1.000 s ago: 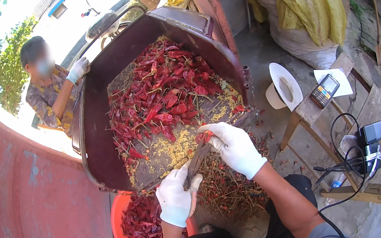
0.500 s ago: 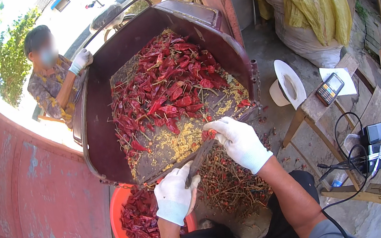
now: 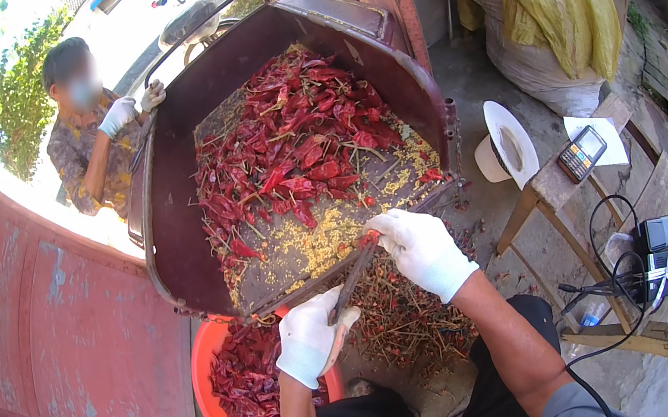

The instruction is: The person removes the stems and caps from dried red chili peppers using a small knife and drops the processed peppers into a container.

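Observation:
In a white glove, my left hand (image 3: 316, 333) is closed around the lower end of a long, narrow, dark tool (image 3: 354, 279). Its exact kind does not show. My right hand (image 3: 423, 248), also gloved, pinches a small piece of red chili pepper (image 3: 369, 239) at the tool's far end. Both hands are over the near edge of a dark maroon cart bed (image 3: 185, 164). Inside it lies a heap of dried red chili peppers (image 3: 288, 141), with yellow seeds (image 3: 314, 251) scattered in front. An orange tub (image 3: 205, 377) of red chilies stands below my left hand.
Loose stems (image 3: 413, 318) cover the ground below my right hand. Another person (image 3: 91, 133) stands beyond the cart's left side. A wooden stool (image 3: 545, 188) bearing a handheld keypad device (image 3: 580, 154), a white hat (image 3: 508, 148) and covered sacks (image 3: 534, 11) are at right.
My left hand has shifted slightly right; my right hand has moved slightly right and down, still pinching the chili piece. The other person's second gloved hand has come into sight at the cart rail.

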A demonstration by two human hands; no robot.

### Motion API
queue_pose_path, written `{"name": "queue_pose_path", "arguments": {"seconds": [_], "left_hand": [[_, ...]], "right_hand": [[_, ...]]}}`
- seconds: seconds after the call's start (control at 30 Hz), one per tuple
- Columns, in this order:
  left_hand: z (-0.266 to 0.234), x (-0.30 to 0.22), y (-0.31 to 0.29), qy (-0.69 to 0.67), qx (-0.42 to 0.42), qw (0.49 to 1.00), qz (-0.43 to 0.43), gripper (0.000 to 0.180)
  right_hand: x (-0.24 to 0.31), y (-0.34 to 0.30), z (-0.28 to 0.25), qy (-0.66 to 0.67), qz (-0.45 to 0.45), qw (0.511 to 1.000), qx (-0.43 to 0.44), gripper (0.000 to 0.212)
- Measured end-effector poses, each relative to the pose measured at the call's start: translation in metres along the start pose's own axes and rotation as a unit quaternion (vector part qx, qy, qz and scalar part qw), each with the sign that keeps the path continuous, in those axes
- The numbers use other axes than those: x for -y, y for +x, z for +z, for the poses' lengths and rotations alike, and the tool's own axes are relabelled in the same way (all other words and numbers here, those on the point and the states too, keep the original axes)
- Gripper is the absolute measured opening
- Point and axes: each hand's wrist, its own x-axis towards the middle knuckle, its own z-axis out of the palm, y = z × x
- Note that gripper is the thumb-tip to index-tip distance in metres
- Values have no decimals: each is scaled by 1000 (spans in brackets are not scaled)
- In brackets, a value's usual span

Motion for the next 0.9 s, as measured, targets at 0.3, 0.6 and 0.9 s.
{"name": "queue_pose_path", "arguments": {"seconds": [0.3, 0.6, 0.9], "left_hand": [[10, -1, 1, -261, 96, 955, -99, 40], [17, -2, 0, -293, 78, 950, -71, 46], [6, 0, 0, -258, 84, 958, -97, 42]], "right_hand": [[6, -3, 3, 39, 64, 997, 30, 21], [14, 1, 1, 422, 286, 855, 95, 18], [15, -1, 4, 100, 78, 992, -22, 15]]}}
